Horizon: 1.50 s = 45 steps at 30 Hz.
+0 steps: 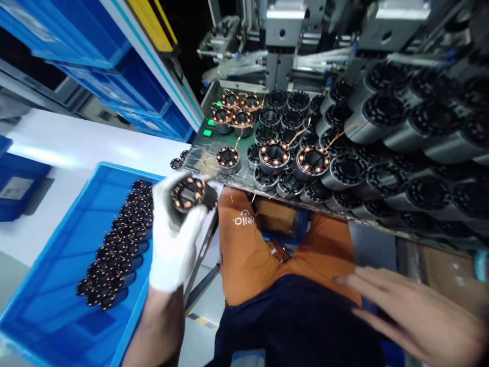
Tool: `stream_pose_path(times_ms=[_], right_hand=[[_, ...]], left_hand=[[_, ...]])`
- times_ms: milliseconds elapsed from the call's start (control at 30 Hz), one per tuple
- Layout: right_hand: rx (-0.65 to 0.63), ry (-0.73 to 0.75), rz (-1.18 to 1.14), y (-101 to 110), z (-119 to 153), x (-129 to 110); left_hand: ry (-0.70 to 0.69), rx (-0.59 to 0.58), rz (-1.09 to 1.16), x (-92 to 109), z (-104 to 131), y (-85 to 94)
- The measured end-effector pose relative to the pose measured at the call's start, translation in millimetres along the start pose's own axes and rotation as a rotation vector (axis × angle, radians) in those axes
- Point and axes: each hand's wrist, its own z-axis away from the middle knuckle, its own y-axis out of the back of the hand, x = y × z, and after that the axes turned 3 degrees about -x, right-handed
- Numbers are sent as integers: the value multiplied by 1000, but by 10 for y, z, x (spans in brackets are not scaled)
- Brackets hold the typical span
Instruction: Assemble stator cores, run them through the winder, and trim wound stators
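My left hand (pixel 173 237), in a white glove, is closed around a motor stator (pixel 189 194) with copper windings showing at its end. It holds the stator between the metal bench edge and a blue bin (pixel 97 171). My right hand (pixel 385 298) is bare and smeared a little by motion. Its fingers are stretched out over my right thigh, and nothing shows in them. Near the left hand, a single wound stator (pixel 228 160) stands on the bench. Two more wound stators, one of them a copper-ringed stator (pixel 312 161), rest on top of dark stator cores (pixel 347 171).
Inside the bin lie rows of wound stators (pixel 122 239). Stacked cores (pixel 420 127) crowd the bench's right side. Machine fixtures (pixel 284 30) rise behind the bench. Blue crates (pixel 110 76) are stacked at the upper left, beyond a yellow-edged post (pixel 153 23).
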Motion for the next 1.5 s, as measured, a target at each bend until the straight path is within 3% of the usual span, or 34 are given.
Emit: stream_pose_path(times_ms=[33, 100, 200, 300, 400, 533, 633, 700, 767, 933, 1100, 1200, 1267, 1367, 1400, 1433, 1500], right_hand=[[-24, 71, 14, 28, -106, -76], [-59, 162, 64, 138, -377, -273], [-30, 209, 202, 393, -821, -588], [32, 276, 323, 729, -1283, -841], [107, 293, 378, 1100, -1898, -1011], [34, -58, 513, 1452, -3004, -1055], [32, -224, 573, 1515, -3750, -938], [-13, -303, 593, 1491, -4063, -839], [-51, -352, 608, 1465, -4202, -766], [-40, -330, 582, 1581, -4045, -759], [135, -236, 528, 1885, -3623, -863], [332, -75, 445, 1993, -3205, -960], [445, 78, 343, 1969, -2824, -1042], [435, 187, 126, 1756, -2187, -1156], [376, 182, 52, 1645, -1990, -1184], [312, 171, -10, 1524, -1814, -1204], [191, 137, -83, 1278, -1539, -1218]], left_hand=[[-1, 116, 22, -155, -172, 12], [30, 189, -22, -438, -511, -30], [60, 116, -154, -704, -862, -183], [23, 100, -174, -801, -909, -309], [8, 164, -150, -842, -751, -347], [-16, 243, -157, -887, -547, -389], [-126, 292, -241, -884, -500, -499], [-175, 325, -302, -859, -507, -580], [-172, 357, -324, -829, -527, -636], [-135, 399, -317, -778, -541, -695], [-99, 418, -326, -756, -548, -823], [-84, 399, -343, -700, -564, -829], [-95, 398, -347, -582, -497, -744], [-143, 405, -197, -232, -173, -546], [-141, 340, -74, -81, -15, -492], [-99, 185, 90, 75, 151, -457], [48, -241, 435, 366, 456, -451]])
